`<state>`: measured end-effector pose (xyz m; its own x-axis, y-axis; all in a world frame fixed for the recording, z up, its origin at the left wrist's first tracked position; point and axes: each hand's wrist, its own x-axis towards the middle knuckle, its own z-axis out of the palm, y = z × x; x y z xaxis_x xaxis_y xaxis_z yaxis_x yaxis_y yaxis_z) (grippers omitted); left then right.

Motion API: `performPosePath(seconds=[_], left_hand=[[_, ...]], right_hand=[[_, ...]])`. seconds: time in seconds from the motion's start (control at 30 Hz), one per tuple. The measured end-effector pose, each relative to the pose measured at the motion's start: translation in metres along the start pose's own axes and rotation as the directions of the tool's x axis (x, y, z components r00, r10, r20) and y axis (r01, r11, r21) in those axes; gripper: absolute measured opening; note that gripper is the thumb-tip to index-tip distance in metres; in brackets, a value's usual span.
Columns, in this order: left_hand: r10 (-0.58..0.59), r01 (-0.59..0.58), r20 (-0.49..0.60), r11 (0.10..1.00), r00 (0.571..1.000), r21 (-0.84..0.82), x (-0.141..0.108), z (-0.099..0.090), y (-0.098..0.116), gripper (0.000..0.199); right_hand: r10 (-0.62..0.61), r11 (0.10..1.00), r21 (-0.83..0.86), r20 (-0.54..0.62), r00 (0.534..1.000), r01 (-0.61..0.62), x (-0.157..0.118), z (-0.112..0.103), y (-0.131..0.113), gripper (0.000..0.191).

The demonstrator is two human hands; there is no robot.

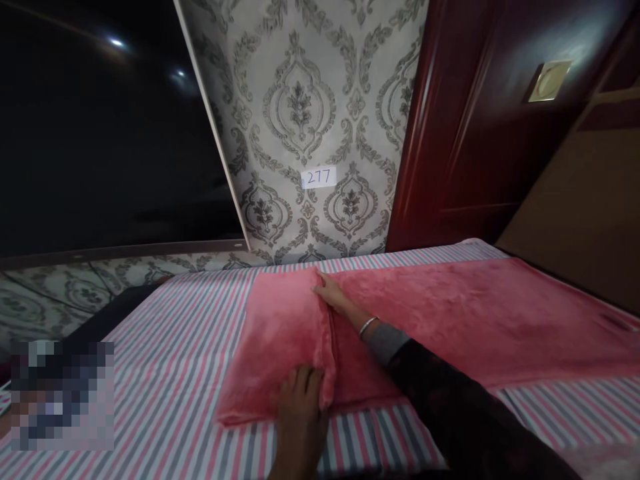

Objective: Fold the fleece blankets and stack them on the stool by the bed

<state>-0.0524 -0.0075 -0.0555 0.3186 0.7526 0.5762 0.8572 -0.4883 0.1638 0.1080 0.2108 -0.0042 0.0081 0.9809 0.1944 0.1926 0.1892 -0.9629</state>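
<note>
A pink plush blanket (465, 313) lies on a striped cloth, its left end folded over into a thicker layered section. My right hand (331, 292), with a bangle at the wrist, is closed on the far corner of that folded section, thumb and fingers at its edge. Nearer to me, my left hand (300, 399) lies on the near part of the folded section, fingers stretched over the top beside the fold's right edge. The left thumb is hard to make out.
The striped cloth (175, 353) covers the surface beneath. A large dark screen (110, 133) hangs at the left, above it. Behind are patterned wallpaper with a paper label (319, 177) reading 277 and a dark red wooden panel (450, 120). A brown board (580, 200) borders the right.
</note>
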Motion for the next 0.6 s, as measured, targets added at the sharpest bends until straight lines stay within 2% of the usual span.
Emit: performPosePath(seconds=[0.13,0.27,0.33,0.43,0.5,0.6], left_hand=[[0.118,-0.117,-0.058,0.993,0.991,0.017,0.010,-0.010,-0.004,0.042],[0.194,-0.189,-0.142,0.981,0.971,0.045,0.025,-0.014,0.010,0.043],[0.202,-0.199,-0.127,0.979,0.971,0.035,0.031,-0.010,0.022,0.045],[0.156,-0.156,-0.031,0.988,0.987,-0.007,0.034,0.007,0.040,0.050],[0.107,-0.107,0.007,0.994,0.994,-0.021,0.031,0.020,0.047,0.052],[0.087,-0.087,-0.008,0.996,0.996,-0.013,0.025,0.031,0.048,0.053]], right_hand=[[0.047,0.998,-0.039,-0.051,0.998,-0.049,0.018,0.008,0.001,0.073],[0.003,0.999,-0.051,-0.128,0.992,-0.010,0.031,-0.007,-0.002,0.074],[-0.021,0.998,-0.063,-0.156,0.987,0.011,0.032,-0.021,0.000,0.075],[-0.007,0.996,-0.092,-0.173,0.985,-0.009,0.026,-0.041,0.011,0.072],[0.014,0.993,-0.112,-0.170,0.985,-0.033,0.019,-0.049,0.021,0.065],[0.019,0.990,-0.133,-0.157,0.987,-0.040,0.012,-0.051,0.032,0.056]])
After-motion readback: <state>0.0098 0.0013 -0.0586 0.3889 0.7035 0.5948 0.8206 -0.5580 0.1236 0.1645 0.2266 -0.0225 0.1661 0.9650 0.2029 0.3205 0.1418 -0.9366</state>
